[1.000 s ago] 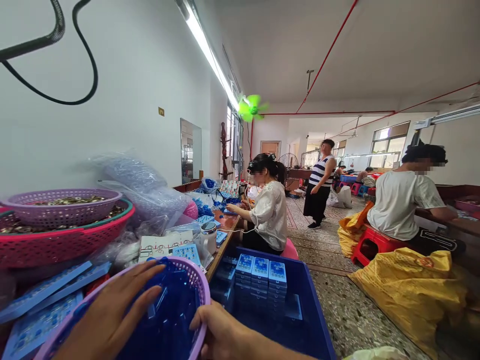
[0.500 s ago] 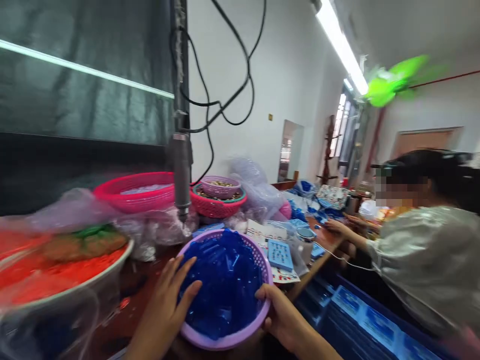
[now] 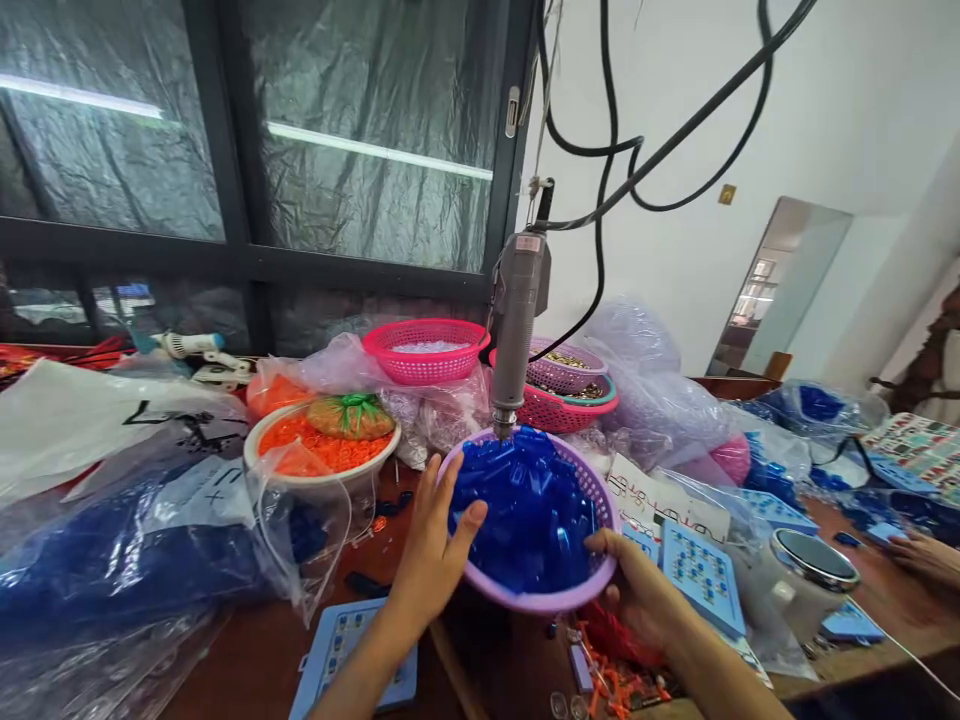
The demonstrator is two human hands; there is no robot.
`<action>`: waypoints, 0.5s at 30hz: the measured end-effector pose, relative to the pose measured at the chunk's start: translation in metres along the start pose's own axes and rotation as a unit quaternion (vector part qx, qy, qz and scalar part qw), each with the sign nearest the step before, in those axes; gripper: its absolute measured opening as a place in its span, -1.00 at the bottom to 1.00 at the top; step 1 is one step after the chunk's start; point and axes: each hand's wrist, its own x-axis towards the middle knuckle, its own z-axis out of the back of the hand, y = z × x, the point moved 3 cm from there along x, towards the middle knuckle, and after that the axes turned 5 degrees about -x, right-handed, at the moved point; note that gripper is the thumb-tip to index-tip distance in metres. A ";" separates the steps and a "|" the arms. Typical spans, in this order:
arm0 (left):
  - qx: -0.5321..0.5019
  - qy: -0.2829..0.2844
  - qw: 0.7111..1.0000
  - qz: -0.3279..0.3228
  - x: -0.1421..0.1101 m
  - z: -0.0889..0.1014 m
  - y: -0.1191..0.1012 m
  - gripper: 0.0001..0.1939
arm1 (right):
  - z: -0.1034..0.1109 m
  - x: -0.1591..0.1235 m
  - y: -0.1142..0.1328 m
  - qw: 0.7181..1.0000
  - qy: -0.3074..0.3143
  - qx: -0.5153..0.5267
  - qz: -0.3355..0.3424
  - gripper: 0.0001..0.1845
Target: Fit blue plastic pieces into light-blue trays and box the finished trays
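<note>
Cluttered with bags and trays, a brown wooden workbench (image 3: 247, 655) is seen below a dark window frame (image 3: 225, 250) draped in plastic sheeting. The fingers of the left hand (image 3: 424, 555) are spread wide against the basket's left rim, with the thumb laid inward over it; no firm grip can be confirmed. The right hand (image 3: 645, 595) is curled around the opposite rim, where a hold is taken. Between the hands, a round lilac plastic mesh basket (image 3: 540, 603) is heaped with translucent blue plastic pieces (image 3: 529, 510). At 12 o'clock from the heap, a grey electric screwdriver (image 3: 517, 300) is hung from black cables (image 3: 604, 100), its bit at the top of the pile; whether contact is made cannot be told. At 10 o'clock, a white bowl of orange pieces (image 3: 322, 460) is placed. At 3 o'clock, a blue-and-white perforated tray (image 3: 701, 575) is laid near a steel-topped white mug (image 3: 814, 565). A co-worker's hand (image 3: 926, 555) is seen farther out at 3 o'clock. Spillage is judged the main risk: loose pieces could be shed if the basket is tilted or knocked against the screwdriver bit.
</note>
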 end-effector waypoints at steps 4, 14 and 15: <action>0.001 -0.045 0.998 0.033 0.032 0.024 0.029 -0.23 | -0.039 0.033 0.028 0.999 0.011 -0.024 0.029 -0.76; -0.058 -0.076 0.988 0.125 0.024 0.070 0.086 -0.29 | -0.110 0.071 0.016 0.997 0.044 -0.045 0.038 -0.78; -0.057 -0.082 0.986 0.135 0.022 0.077 0.089 -0.33 | -0.111 0.073 0.015 0.997 0.046 -0.045 0.030 -0.77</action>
